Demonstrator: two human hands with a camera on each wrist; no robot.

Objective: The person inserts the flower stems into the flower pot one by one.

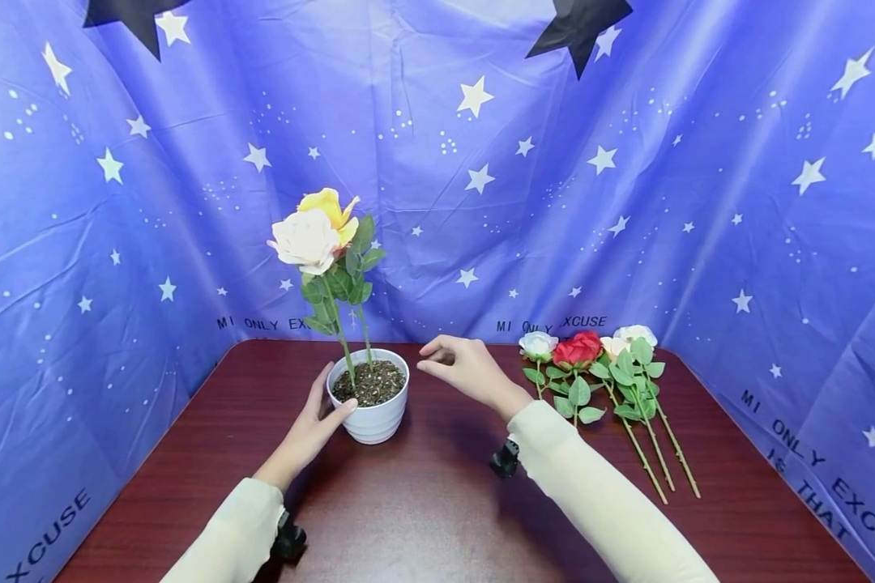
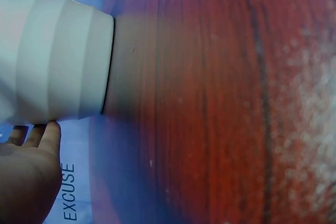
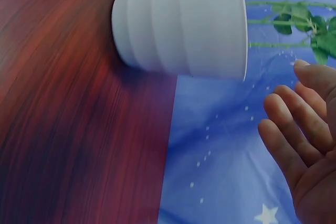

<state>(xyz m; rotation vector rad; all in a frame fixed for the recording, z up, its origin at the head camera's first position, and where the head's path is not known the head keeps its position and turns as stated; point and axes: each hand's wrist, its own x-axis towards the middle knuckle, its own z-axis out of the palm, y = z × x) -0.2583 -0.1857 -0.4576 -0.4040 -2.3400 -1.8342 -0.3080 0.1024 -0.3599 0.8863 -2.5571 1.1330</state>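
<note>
Sleeves (image 1: 605,486) nearest; left hand (image 1: 312,425) grips pot (image 1: 373,423), right hand (image 1: 472,368) empty, fingers (image 3: 287,150) apart.
Loose roses (image 1: 629,376) lie right of right hand (nearer one), stems (image 1: 654,441) pointing near.

And it's stars all round: a blue-violet fabric backdrop (image 1: 437,186), creased and draped, wraps the back and both sides, scattered with white five-pointed stars (image 1: 475,96), two big black stars (image 1: 582,28) up top, dark capital lettering (image 1: 789,433) running low! Below, a glossy reddish-brown wood-grain counter (image 1: 437,526) catches pale light near its front.
</note>
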